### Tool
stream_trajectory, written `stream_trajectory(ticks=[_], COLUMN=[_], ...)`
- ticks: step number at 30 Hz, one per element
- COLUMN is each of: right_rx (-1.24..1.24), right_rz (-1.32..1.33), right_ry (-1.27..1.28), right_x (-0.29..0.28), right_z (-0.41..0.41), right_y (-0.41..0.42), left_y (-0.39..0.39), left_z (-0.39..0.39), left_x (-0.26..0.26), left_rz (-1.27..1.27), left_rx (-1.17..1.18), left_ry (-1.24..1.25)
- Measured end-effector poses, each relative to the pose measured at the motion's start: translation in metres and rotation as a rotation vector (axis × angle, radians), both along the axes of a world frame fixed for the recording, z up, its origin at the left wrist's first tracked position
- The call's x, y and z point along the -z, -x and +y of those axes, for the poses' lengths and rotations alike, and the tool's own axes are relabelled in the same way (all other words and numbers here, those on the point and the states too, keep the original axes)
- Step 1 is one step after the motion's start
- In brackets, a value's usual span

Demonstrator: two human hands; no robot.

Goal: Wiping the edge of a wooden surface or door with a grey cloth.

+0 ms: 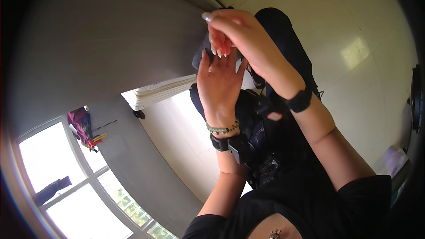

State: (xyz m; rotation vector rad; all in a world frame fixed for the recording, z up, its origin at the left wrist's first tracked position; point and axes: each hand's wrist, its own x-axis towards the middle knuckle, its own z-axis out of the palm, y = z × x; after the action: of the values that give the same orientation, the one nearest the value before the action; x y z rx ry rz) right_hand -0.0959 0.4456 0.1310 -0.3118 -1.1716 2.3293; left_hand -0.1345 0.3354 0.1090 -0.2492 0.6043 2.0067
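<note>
My left hand [219,83] is raised before my body, palm up, with its fingers spread and nothing on the palm. Above its fingertips is my right hand [237,33], the fingers bent down and the thumb held away from them. No object shows in it. Whether the right fingers touch the left ones, I cannot tell. Around my left wrist are a beaded bracelet [223,129] and a black strap with a small black device [238,149]. A black wristband [299,100] circles my right wrist. Behind the hands are my legs in dark trousers [282,36].
A large grey-brown flat surface [109,39] fills the left side. Under its edge stands a white ribbed unit [162,93] with a black caster [139,114]. Cloths [81,126] hang by the bright window [49,152]. Pale tiles [345,83] cover the floor; a purple item [395,161] lies right.
</note>
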Motion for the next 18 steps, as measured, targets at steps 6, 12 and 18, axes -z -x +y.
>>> stream_trajectory(ticks=[6, 12, 18], right_rx=[-0.251, -0.426, -0.393], right_rz=[-0.167, -0.475, -0.554], right_ry=[0.054, -0.344, -0.347], right_x=[0.045, 0.070, 0.069], right_z=[0.014, 0.010, 0.008], right_y=[0.012, 0.018, 0.020], left_y=[0.009, 0.008, 0.012], left_z=[-0.004, -0.005, -0.008], left_x=[0.013, 0.018, 0.021], left_rz=[0.074, 0.163, 0.030], left_rx=[-0.065, -0.159, -0.124], left_ry=[0.050, 0.131, 0.033])
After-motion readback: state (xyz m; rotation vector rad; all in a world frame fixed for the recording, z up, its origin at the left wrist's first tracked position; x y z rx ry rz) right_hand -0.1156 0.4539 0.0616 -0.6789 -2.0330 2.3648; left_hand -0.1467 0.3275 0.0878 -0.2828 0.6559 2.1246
